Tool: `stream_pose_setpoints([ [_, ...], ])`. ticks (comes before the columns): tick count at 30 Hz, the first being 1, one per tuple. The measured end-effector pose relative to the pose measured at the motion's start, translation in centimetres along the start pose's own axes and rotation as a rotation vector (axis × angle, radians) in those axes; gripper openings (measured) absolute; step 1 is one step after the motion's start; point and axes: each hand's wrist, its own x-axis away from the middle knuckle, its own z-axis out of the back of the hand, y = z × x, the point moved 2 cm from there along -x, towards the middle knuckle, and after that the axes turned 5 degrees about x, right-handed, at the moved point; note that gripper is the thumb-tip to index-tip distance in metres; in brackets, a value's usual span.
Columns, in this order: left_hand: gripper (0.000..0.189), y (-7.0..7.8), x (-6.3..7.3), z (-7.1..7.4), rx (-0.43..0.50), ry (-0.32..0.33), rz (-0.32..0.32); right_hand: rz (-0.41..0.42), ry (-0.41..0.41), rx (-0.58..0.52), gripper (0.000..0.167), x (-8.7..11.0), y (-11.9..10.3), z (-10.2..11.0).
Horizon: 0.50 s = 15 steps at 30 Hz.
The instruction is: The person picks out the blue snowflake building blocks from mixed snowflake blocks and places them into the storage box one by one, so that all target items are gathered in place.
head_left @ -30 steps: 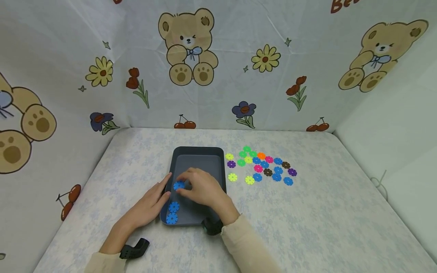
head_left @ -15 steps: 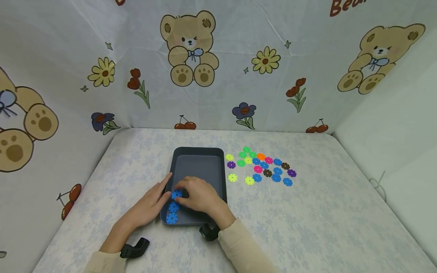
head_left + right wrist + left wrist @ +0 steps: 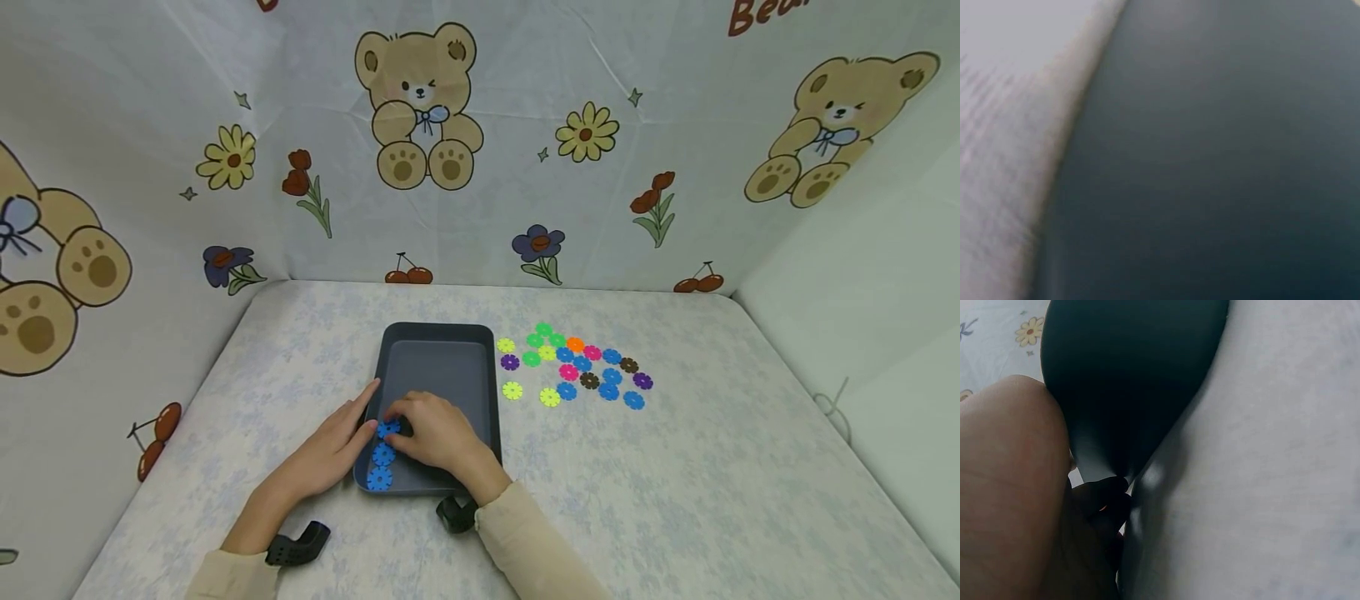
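Observation:
A dark grey rectangular tray (image 3: 444,367) lies on the table in the head view. My right hand (image 3: 435,432) reaches over it and pinches a blue notched plastic disc (image 3: 388,428) between thumb and fingers, low at the tray's left side. Just below, two more blue notched discs, a middle one (image 3: 383,454) and a bottom one (image 3: 379,478), lie in a column along the left wall. With fingers extended, my left hand (image 3: 330,450) rests against the tray's left rim. The right wrist view holds mostly a blurred dark surface, without the fingers.
To the tray's right several loose notched discs are scattered: green (image 3: 532,359), yellow (image 3: 550,397), orange (image 3: 575,344), pink (image 3: 569,372), brown (image 3: 589,381), purple (image 3: 642,382) and blue (image 3: 633,401). A bear-print cloth (image 3: 510,125) stands behind the pale table (image 3: 675,500).
My right hand has moved toward me with the blue disc, bringing it close above the other two; it has barely shifted in the last half second. The left hand stays at the rim.

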Motion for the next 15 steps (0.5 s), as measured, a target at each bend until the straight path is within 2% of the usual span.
stream_pose_setpoints([
  [15,0.063,0.04,-0.03,-0.02,0.005,0.001,-0.002,-0.016,-0.023,-0.022,0.023,0.0,0.15,-0.21],
])
